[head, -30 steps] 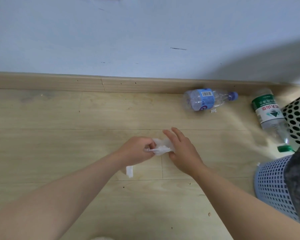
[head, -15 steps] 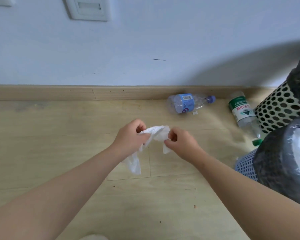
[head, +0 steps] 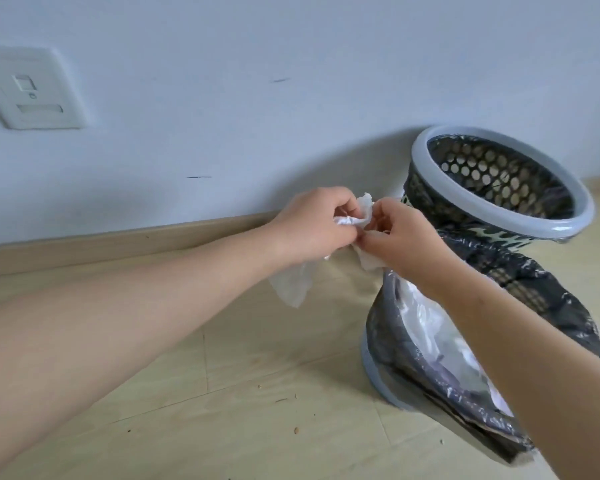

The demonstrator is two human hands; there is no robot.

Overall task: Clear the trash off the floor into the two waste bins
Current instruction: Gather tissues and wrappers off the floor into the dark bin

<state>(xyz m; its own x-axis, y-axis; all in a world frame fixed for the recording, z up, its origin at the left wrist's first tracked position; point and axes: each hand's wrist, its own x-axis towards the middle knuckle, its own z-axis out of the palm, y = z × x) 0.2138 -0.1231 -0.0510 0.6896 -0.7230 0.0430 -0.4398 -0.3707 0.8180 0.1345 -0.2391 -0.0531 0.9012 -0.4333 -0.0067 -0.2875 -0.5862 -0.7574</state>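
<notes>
Left hand (head: 312,225): pinches crumpled white tissue paper (head: 293,282).
Right hand (head: 404,239): also clamps it, seemingly bunching it for dropping.
Tissue: held above floor, beside nearer black-lined grey plastic bin (head: 373,358).

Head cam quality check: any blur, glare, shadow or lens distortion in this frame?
Head view: soft, even light; a broad shadow on the pale wall beside the far perforated bin with the grey rim; glints on the near bin's black liner; both hands and the crumpled white tissue slightly soft; the wooden baseboard tilts, a wide-angle effect.
</notes>
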